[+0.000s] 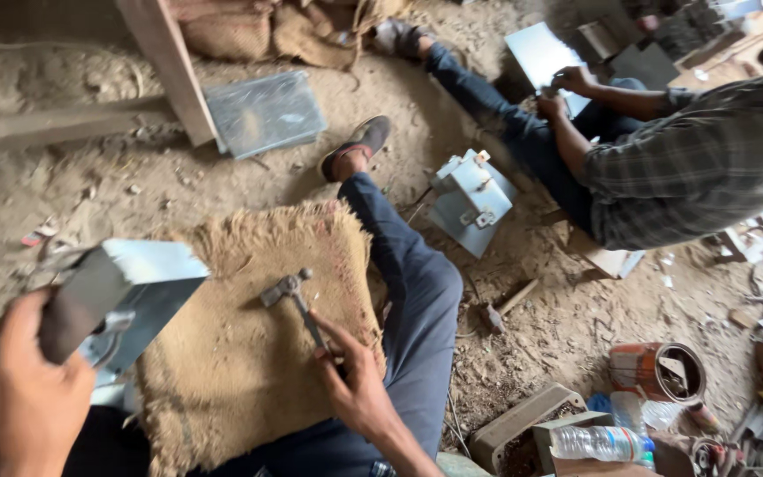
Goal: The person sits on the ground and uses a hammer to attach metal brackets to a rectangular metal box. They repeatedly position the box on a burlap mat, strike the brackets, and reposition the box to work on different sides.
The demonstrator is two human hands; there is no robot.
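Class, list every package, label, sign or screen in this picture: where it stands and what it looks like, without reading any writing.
Plastic bottle: lying at the lower right, clear, with a pale label band.
Tin can: on the ground just above the bottle, round, open-topped, orange and white wrapper.
No signs or screens show.

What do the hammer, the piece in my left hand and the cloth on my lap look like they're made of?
Hammer: likely steel, dull grey, worn head and shaft.
Piece: thin sheet metal, perhaps galvanised; folded edges, pale matte sheen.
Cloth: coarse burlap, tan, open weave with frayed edges.
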